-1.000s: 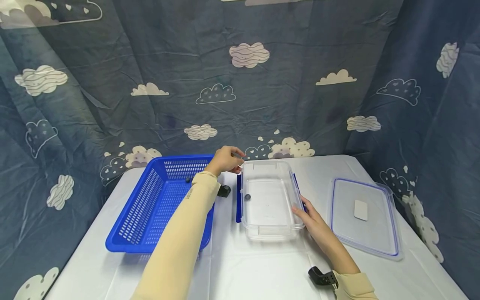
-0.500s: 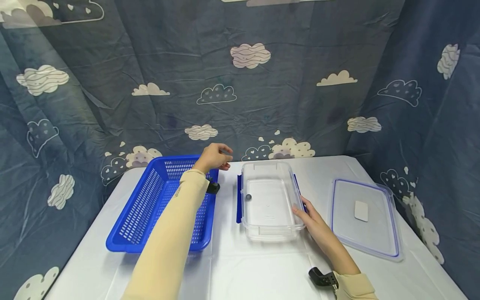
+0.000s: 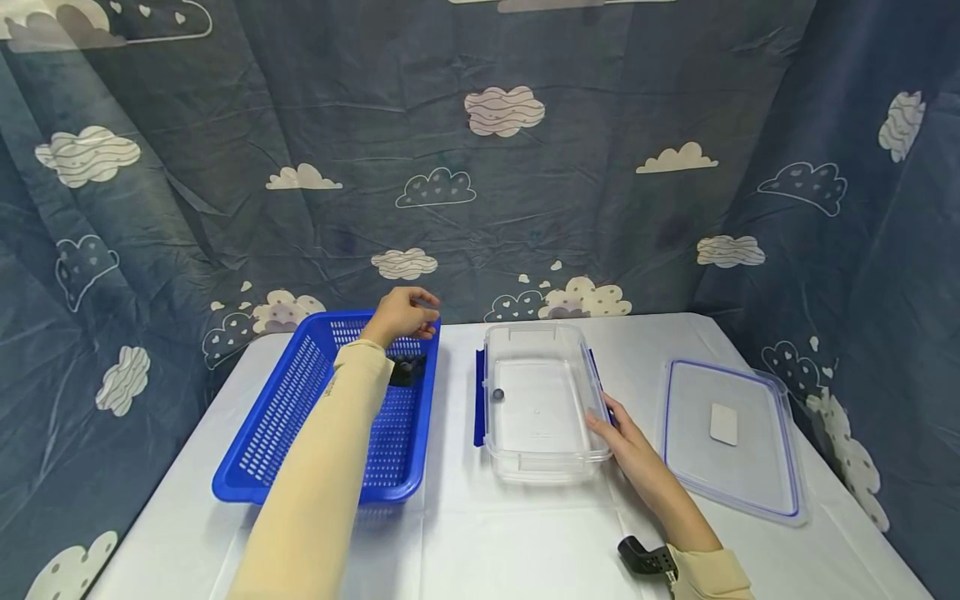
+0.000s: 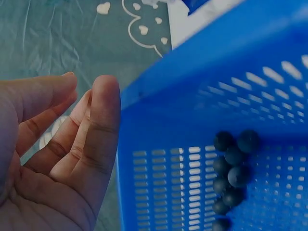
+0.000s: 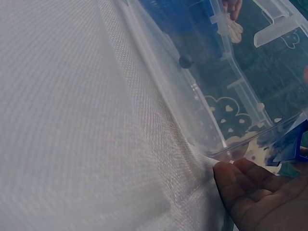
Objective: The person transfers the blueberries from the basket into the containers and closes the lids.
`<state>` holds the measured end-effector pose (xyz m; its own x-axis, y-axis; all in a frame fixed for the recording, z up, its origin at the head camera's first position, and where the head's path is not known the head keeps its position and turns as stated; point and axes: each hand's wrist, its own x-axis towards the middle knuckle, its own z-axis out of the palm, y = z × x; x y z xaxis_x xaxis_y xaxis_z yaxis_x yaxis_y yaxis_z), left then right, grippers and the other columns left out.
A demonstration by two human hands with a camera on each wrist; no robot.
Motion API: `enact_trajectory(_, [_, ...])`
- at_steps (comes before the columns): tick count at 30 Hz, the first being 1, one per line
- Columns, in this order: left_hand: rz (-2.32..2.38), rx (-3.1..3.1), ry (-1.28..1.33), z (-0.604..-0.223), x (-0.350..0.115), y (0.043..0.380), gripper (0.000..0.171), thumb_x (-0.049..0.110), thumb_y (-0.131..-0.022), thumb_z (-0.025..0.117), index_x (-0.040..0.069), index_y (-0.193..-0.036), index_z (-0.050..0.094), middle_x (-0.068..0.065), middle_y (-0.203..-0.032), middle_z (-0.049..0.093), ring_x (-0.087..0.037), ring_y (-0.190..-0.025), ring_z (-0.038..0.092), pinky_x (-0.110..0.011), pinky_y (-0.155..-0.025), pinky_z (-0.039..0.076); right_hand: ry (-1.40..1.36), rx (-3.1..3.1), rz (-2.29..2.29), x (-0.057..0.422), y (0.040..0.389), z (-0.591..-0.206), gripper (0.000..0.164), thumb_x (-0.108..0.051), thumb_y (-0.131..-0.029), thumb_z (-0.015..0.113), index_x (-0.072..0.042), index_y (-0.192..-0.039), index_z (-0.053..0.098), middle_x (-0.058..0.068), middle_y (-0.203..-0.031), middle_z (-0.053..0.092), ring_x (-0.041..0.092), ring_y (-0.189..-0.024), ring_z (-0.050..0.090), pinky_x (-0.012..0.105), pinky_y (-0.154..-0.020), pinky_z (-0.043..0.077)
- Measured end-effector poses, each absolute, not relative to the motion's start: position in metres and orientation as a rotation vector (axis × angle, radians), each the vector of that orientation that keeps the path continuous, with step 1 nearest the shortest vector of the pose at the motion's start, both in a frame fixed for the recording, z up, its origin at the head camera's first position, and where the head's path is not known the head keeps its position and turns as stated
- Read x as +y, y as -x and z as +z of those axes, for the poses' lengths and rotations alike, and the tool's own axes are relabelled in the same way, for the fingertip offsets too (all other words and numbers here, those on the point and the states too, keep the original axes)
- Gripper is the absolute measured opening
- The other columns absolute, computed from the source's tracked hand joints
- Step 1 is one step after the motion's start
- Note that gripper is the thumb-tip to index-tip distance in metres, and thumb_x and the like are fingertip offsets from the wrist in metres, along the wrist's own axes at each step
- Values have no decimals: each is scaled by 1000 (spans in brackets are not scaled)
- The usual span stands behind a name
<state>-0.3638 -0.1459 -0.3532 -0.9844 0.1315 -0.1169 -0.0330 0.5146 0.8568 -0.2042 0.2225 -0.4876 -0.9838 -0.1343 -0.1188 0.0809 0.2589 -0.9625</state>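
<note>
Left hand (image 3: 405, 315), relaxed, has reached the blue basket (image 3: 423, 433) by the table's (image 3: 517, 542) far edge (right hand (image 3: 633, 446) still grips the clear box (image 3: 540, 429)).

from here i watch the bare left hand (image 4: 62, 168) at lower left, fingers slightly bent, beside a blue slotted plastic basket (image 4: 163, 120) spanning the right; dark round balls (image 4: 234, 155) cluster inside, right of centre.

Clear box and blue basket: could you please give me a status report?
Left hand empty, near blue basket. Right hand holding side of clear box, one dark ball inside. Lid aside, not obstructing.
</note>
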Motion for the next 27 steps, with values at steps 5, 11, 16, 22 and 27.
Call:
enact_trajectory(5, [1501,2574,-45,-358,-160,365,33,5,-105,66,0,-138,66,-17,-107,68,-14,-74,72,-32,-79,69,71,2343,-1813,223,204,-487,80,-37,-112,50,-5,-172,7,33,-177,-1,52,-165,-2,71,-133,7])
enact_trajectory(11, [1513,2576,13,-366,-176,366,34,2,-105,65,-2,-139,65,-21,-110,67,-12,-72,72,-43,-92,67,80,2334,-1822,223,204,-487,80,-35,-112,50,-5,-172,6,32,-177,-2,52,-165,-3,71,-133,7])
enact_trajectory(16, [1483,2588,64,-373,-188,365,34,4,-106,63,-3,-140,64,-23,-114,67,-11,-70,72,-44,-94,66,79,2334,-1816,223,204,-488,80,-37,-112,50,-7,-172,6,32,-177,-1,52,-165,-2,71,-133,7])
enact_trajectory(22, [1465,2584,124,-385,-200,365,34,4,-107,62,-2,-140,64,-16,-105,63,-13,-72,71,-42,-93,67,84,2323,-1833,223,204,-488,79,-35,-112,50,-7,-172,7,32,-177,0,51,-166,-1,70,-133,7])
enact_trajectory(27, [1456,2588,152,-394,-208,366,33,4,-106,63,-3,-138,65,-12,-97,61,-12,-69,69,-36,-83,69,89,2312,-1850,224,205,-489,80,-33,-112,51,-6,-172,7,33,-177,1,51,-166,-1,70,-133,7])
